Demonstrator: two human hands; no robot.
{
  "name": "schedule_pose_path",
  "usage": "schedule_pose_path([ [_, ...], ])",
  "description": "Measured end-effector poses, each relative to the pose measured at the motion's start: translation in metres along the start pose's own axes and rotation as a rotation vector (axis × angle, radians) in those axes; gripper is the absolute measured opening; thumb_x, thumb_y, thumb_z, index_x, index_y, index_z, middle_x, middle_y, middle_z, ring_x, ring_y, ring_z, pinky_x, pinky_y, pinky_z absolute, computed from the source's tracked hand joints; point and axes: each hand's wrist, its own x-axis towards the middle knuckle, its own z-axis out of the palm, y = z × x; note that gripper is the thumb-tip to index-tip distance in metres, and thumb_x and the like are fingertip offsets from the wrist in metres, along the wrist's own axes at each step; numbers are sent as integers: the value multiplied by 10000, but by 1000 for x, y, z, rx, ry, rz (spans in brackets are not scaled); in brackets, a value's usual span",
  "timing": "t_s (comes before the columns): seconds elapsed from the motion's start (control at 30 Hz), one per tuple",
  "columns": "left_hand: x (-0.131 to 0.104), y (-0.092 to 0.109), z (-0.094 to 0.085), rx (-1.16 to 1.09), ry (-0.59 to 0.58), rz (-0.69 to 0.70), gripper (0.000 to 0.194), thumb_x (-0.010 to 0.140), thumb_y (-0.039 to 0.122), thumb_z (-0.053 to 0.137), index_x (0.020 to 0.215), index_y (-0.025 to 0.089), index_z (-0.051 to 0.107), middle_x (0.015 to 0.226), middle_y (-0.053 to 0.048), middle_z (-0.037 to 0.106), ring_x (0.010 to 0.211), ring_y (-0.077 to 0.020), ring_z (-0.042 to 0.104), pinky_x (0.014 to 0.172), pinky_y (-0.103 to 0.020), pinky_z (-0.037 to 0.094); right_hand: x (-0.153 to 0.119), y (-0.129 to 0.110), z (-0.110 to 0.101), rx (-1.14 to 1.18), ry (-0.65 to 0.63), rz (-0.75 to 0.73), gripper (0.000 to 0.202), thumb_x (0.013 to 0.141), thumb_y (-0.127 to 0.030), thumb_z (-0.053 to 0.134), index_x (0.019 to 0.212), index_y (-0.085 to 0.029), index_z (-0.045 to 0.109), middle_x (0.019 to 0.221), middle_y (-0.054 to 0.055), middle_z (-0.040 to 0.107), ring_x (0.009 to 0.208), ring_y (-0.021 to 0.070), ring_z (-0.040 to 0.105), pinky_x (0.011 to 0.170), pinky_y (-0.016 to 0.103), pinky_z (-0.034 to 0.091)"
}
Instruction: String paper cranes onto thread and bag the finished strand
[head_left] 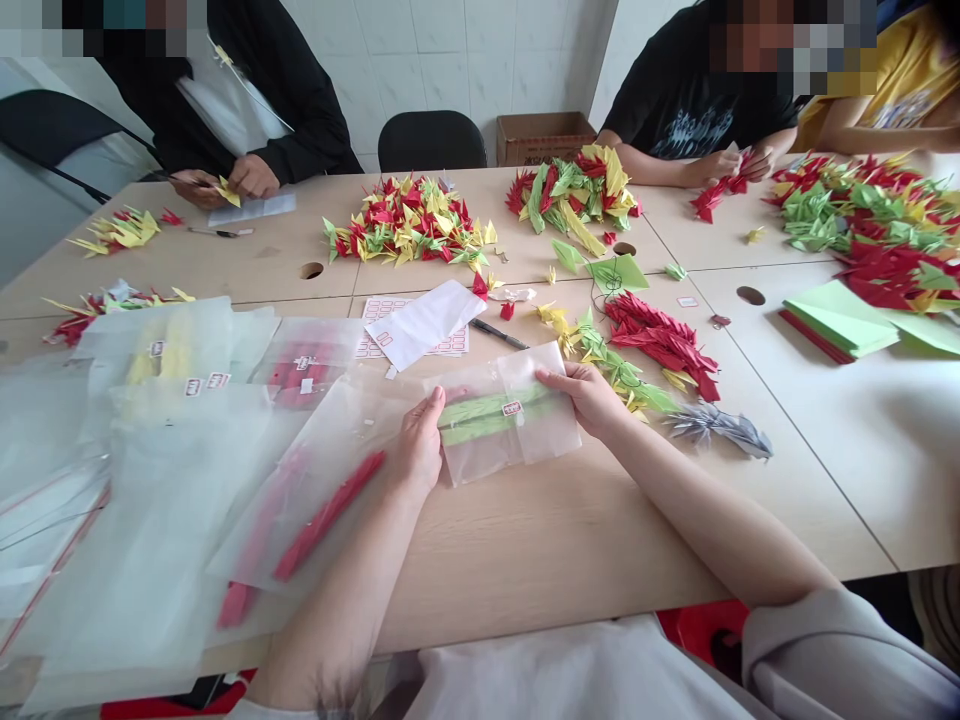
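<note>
Between my two hands is a frosted plastic bag (551, 440) with green folded paper strands inside and a small red-and-white label on its front. My left hand (422, 440) pinches the bag's left edge, thumb on top. At the upper right corner, my right hand (589, 395) grips it the same way. The bag is held slightly above the table, tilted toward me. Left of my left hand lies another frosted bag (319, 430) with red folded paper strands (330, 515) on and partly under it. A black pen (499, 333) lies just beyond the held bag.
More labelled bags (187, 340) pile up at left. A label sheet (367, 345) lies under white paper (427, 320). Paper-crane heaps (412, 220) stand farther back. Red strands (660, 345), a grey strand (720, 430) and green paper squares (840, 318) lie right. Co-workers (255, 175) sit opposite.
</note>
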Motion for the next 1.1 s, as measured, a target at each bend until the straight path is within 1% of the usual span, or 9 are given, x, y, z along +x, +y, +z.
schedule_pose_path([
  [0.1,1,-1,-2,83,-16,-2,468,860,520,618,1069,113,717,1024,-129,747,978,-279,702,849,-389,563,1,3,-1,-23,24,1,345,669,-402,833,885,-160,716,829,61,745,691,209,691,641,319,577],
  [0.2,-2,4,-8,420,42,94,442,894,494,568,1080,117,703,945,-108,745,934,-264,696,842,-378,549,0,7,-3,-166,60,-20,363,743,-467,752,938,-168,689,863,72,737,728,235,695,656,355,580],
  [0.33,-17,18,-9,1065,198,489,442,899,336,579,1301,154,567,1049,-103,711,988,-251,659,880,-394,528,-11,6,-8,-723,174,-318,396,857,-409,623,1174,-175,584,1082,121,703,976,286,680,840,448,559],
  [0.43,-29,22,1,1342,76,803,390,932,279,530,1308,177,559,1272,-123,632,1227,-257,556,1051,-425,439,-23,2,-14,-1094,125,-631,396,921,-310,540,1300,-203,500,1313,141,593,1230,288,564,1013,491,479],
  [0.5,-33,17,8,1470,-93,875,413,956,293,500,1351,176,527,1399,-128,555,1347,-258,465,1133,-439,362,-28,-1,-20,-1241,-9,-741,362,952,-304,501,1306,-227,511,1386,130,542,1290,281,520,1040,488,466],
  [0.6,-32,0,15,1646,-286,841,569,981,393,451,1482,137,365,1549,-142,383,1457,-277,312,1194,-507,245,-27,1,-27,-1391,-242,-812,431,934,-362,563,1346,-246,508,1430,116,519,1322,297,493,1096,527,410],
  [0.7,-28,-16,14,1757,-361,778,681,991,474,390,1542,107,228,1603,-150,259,1495,-285,216,1201,-553,183,-19,9,-33,-1433,-362,-824,549,902,-422,622,1397,-235,475,1404,121,552,1311,300,508,1152,564,323],
  [0.9,-24,-23,6,1813,-383,730,681,1009,455,332,1559,94,159,1618,-136,200,1508,-264,169,1213,-532,166,-10,18,-36,-1346,-353,-816,513,911,-423,617,1370,-213,527,1315,137,611,1246,289,558,1063,490,454],
  [1.1,-23,-24,5,1808,-370,693,618,1017,397,313,1558,122,199,1602,-117,257,1496,-263,215,1208,-522,203,-11,18,-35,-1290,-363,-839,470,918,-408,610,1347,-225,560,1301,128,628,1228,283,577,1108,507,416],
])
